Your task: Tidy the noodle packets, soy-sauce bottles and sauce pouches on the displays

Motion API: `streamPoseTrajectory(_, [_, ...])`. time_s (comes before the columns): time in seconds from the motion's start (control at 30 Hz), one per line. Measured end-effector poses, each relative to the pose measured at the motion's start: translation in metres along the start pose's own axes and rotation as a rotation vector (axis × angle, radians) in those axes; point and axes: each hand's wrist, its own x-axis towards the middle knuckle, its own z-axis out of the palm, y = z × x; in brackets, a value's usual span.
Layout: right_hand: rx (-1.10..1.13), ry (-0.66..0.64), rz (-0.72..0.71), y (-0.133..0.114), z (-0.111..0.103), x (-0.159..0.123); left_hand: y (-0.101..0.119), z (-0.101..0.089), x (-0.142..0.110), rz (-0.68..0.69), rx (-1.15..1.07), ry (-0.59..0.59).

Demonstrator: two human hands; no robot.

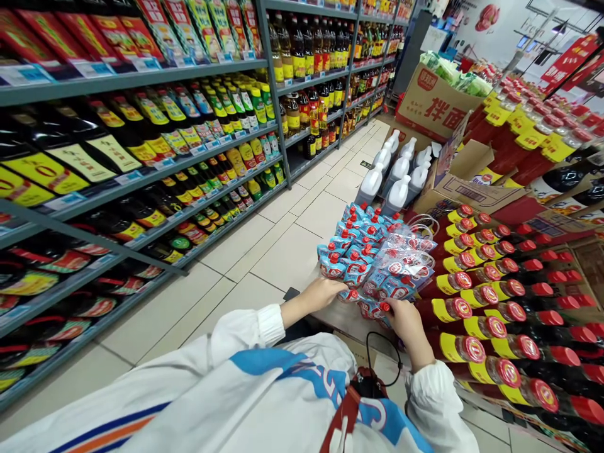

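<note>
A stack of blue pouches with red caps [365, 255] lies on a low display in front of me, some wrapped in clear plastic. My left hand [322, 293] grips the near left edge of the stack, fingers curled around a pouch. My right hand [402, 316] holds the near right edge, with fingers closed over a red-capped pouch. Both arms wear white sleeves. Dark bottles with yellow labels and red caps [476, 296] lie in rows right beside the pouches.
Shelves of sauce and oil bottles [189, 145] line the left side of a tiled aisle [264, 245]. White jugs [399, 173] stand on the floor beyond the pouches. Cardboard boxes [434, 104] and a red display of jars [542, 132] fill the right.
</note>
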Motion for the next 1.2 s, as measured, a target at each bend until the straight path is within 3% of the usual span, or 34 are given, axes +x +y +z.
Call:
streamPoseTrajectory(0.17, [0.040, -0.027, 0.024, -0.006, -0.002, 0.001, 0.001, -0.006, 0.001, 0.015, 0.043, -0.021])
streamPoseTrajectory(0.27, [0.106, -0.010, 0.051, -0.012, -0.007, -0.009, -0.002, -0.016, -0.005, 0.039, 0.058, 0.033])
streamPoseTrajectory(0.33, [0.185, 0.106, 0.014, -0.015, -0.011, -0.022, -0.008, -0.032, -0.010, 0.091, 0.024, 0.113])
streamPoseTrajectory(0.43, [0.330, 0.393, -0.070, -0.022, -0.017, -0.043, -0.022, -0.061, -0.014, 0.157, -0.043, 0.260])
streamPoseTrajectory(0.53, [0.388, 0.577, -0.073, -0.043, -0.016, -0.049, -0.037, -0.081, -0.012, 0.111, -0.023, 0.316])
streamPoseTrajectory(0.7, [0.346, 0.593, 0.015, -0.109, 0.014, -0.022, -0.045, -0.077, -0.005, 0.015, 0.090, 0.081])
streamPoseTrajectory(0.83, [0.376, 0.550, 0.190, -0.148, 0.036, 0.000, -0.040, -0.072, 0.005, -0.095, 0.185, -0.058])
streamPoseTrajectory(1.0, [0.434, 0.523, 0.296, -0.158, 0.037, 0.004, -0.035, -0.088, 0.015, -0.062, 0.278, -0.213])
streamPoseTrajectory(1.2, [0.436, 0.445, 0.323, -0.160, 0.027, 0.000, -0.033, -0.107, 0.005, 0.022, 0.291, -0.320])
